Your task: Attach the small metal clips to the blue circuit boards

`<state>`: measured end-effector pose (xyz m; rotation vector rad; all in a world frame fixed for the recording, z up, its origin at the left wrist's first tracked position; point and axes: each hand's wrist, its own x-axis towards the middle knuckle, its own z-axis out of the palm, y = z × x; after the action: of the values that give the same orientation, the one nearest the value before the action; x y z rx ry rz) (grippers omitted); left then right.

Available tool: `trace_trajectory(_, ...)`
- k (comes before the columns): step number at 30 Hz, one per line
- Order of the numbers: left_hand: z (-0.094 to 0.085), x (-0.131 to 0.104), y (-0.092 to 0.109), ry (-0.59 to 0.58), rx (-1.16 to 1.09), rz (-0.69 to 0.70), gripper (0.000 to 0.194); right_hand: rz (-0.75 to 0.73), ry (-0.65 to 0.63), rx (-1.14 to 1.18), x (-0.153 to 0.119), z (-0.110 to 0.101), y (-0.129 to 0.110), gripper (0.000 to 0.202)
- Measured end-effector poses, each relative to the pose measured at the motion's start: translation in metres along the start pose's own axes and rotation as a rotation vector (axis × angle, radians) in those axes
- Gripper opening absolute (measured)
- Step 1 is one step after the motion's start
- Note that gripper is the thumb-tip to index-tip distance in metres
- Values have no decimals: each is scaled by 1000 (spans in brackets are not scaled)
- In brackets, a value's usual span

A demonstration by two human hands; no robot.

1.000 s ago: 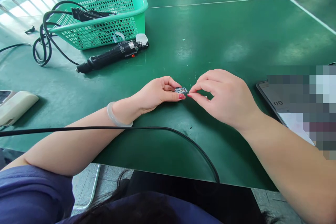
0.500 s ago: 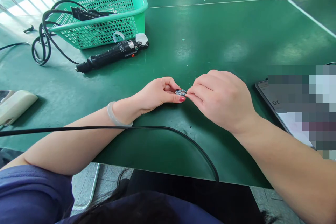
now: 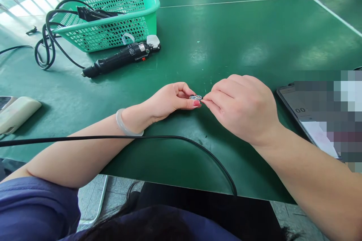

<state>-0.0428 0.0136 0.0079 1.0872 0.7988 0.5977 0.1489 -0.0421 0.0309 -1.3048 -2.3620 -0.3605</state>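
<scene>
The right hand (image 3: 246, 109) has changed most since a second ago: its fingers were spread a bit, and now they are folded in, with the tips meeting right at the end of the small part (image 3: 195, 98). The left hand (image 3: 172, 97) has hardly moved, and its grip is clamped on that part. The part sits between the two hands, over the green counter (image 3: 226, 37), and its top shows less than it did. The right grip is pinched together, but I can't tell if something tiny is in it. I think this means both hands are busy on one little thing. The black tool (image 3: 121, 58) lies farther back, untouched.
</scene>
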Motion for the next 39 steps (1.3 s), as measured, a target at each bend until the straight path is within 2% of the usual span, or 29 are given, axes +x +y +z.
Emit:
trace_trajectory(8,-2,0,1,-41,-11,-10,38,5,2,15,-1,0,-2,36)
trace_trajectory(12,-2,0,0,-88,-5,-20,39,29,52,91,-3,5,1,30)
trace_trajectory(17,0,-1,1,-111,-16,-3,37,134,78,222,-6,9,4,20)
trace_trajectory(22,-1,-2,2,-89,-49,-35,38,216,92,295,-6,0,11,13)
trace_trajectory(24,-1,-1,2,-70,-54,-49,36,294,38,256,-6,-3,21,14)
trace_trajectory(26,-2,0,1,-58,-51,-56,34,387,-69,228,-6,-3,33,12)
trace_trajectory(29,-2,0,1,-50,-45,-59,32,524,-326,239,-9,3,46,9)
trace_trajectory(31,-1,0,1,-48,-43,-64,32,561,-446,248,-12,8,48,12)
trace_trajectory(34,-1,-1,2,-49,-42,-69,33,514,-456,251,-14,13,43,5)
trace_trajectory(39,-1,-1,2,-67,-35,-66,34,402,-401,296,-14,17,38,27)
